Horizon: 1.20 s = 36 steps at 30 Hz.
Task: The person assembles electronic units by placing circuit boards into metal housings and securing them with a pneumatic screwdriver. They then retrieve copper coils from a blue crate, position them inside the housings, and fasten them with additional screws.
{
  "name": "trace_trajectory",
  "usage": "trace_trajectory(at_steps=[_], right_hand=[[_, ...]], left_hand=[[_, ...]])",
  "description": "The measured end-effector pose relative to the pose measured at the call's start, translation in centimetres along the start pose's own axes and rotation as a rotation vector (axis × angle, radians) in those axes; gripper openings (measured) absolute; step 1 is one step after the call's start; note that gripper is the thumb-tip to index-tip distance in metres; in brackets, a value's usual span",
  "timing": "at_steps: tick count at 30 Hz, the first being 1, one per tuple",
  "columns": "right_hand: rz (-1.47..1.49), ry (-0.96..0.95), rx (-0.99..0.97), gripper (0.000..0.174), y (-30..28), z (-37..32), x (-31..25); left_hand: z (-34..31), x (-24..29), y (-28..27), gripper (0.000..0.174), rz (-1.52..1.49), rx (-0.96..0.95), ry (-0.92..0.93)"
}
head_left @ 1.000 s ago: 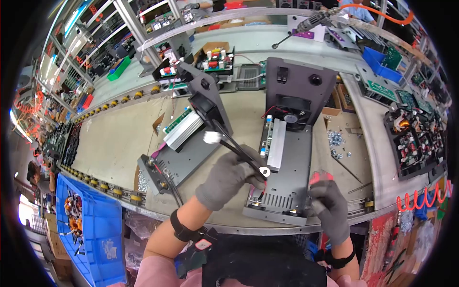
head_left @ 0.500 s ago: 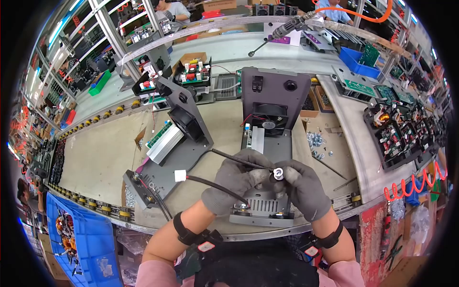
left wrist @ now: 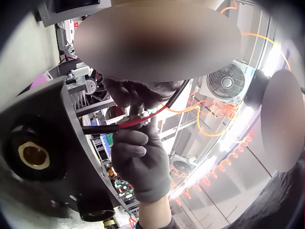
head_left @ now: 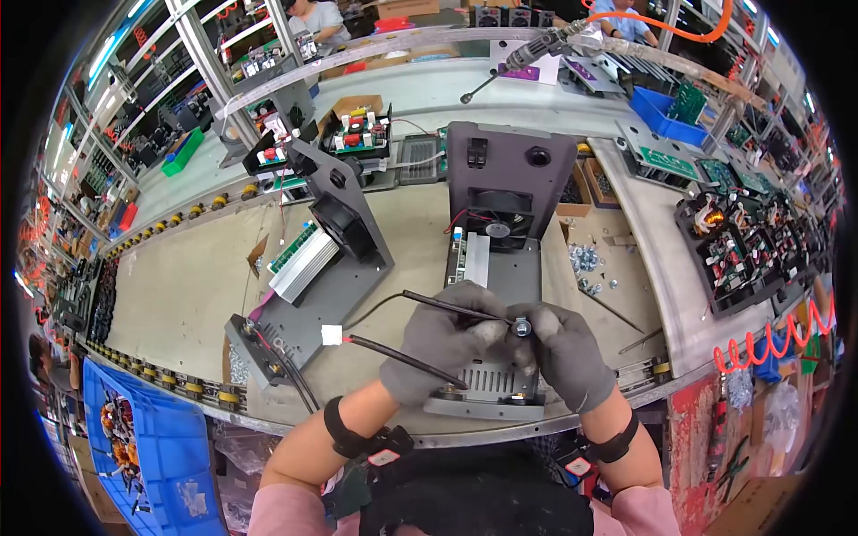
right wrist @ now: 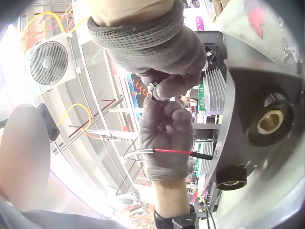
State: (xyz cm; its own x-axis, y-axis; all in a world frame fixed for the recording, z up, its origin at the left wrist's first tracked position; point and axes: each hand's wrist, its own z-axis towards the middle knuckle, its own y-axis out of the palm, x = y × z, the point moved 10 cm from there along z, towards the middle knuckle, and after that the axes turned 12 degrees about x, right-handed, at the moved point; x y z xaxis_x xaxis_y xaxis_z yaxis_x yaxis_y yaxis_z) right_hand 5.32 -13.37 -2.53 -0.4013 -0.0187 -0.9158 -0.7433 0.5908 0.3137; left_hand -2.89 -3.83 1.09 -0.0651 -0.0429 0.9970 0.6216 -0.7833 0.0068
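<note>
Both gloved hands meet over the front of a dark metal chassis (head_left: 487,406) with a fan (head_left: 493,219) and a silver heatsink (head_left: 476,259). The left hand (head_left: 438,344) grips a black cable (head_left: 407,359) that ends in a white connector (head_left: 332,335). Another black cable length (head_left: 451,305) runs from that hand toward the right fingertips. There the right hand (head_left: 572,357) pinches a small bolt (head_left: 523,328), its shiny head facing up. In the left wrist view, a red wire (left wrist: 145,118) passes in front of the fingers.
A second chassis (head_left: 335,308) stands to the left, angled. Loose nuts and bolts (head_left: 585,259) lie on the right, near a thin rod (head_left: 612,308). A power driver (head_left: 536,49) hangs above the bench. Circuit assemblies (head_left: 751,232) sit far right; a blue bin (head_left: 165,447) is lower left.
The right hand has moved left from beside the chassis to meet the left hand. A bolt head now shows where the pale ring was visible at the fingertips.
</note>
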Motion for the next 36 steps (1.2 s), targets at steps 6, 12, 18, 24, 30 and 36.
trace_trajectory(at_steps=[6, 12, 18, 24, 30, 36], right_hand=[[-0.067, 0.022, 0.064, 0.032, 0.1, -0.5, -0.4], [-0.187, -0.053, 0.088, 0.036, 0.4, 0.7, 0.1], [-0.114, 0.003, 0.059, 0.034, 3.8, 3.3, -1.1], [-0.298, -0.133, -0.062, 0.045, 7.7, 3.0, -3.1], [-0.379, -0.078, -0.142, 0.041, 11.9, -0.8, -2.3], [-0.178, 0.057, -0.142, 0.037, 11.3, -3.0, -1.3]], left_hand=[[0.1, 0.0, -1.2, 0.018, 0.024, 0.081, 0.080], [-2.3, -2.1, -9.7, 0.020, 0.261, 0.269, -0.003], [-14.2, 4.6, -22.5, 0.032, 0.563, 0.471, -0.002], [-25.0, 9.2, -31.2, 0.025, 0.661, 0.851, -0.085], [-15.4, 11.5, -16.1, 0.040, 0.800, 0.565, 0.686], [-8.3, 8.7, -9.0, 0.023, 0.834, 0.494, 0.805]])
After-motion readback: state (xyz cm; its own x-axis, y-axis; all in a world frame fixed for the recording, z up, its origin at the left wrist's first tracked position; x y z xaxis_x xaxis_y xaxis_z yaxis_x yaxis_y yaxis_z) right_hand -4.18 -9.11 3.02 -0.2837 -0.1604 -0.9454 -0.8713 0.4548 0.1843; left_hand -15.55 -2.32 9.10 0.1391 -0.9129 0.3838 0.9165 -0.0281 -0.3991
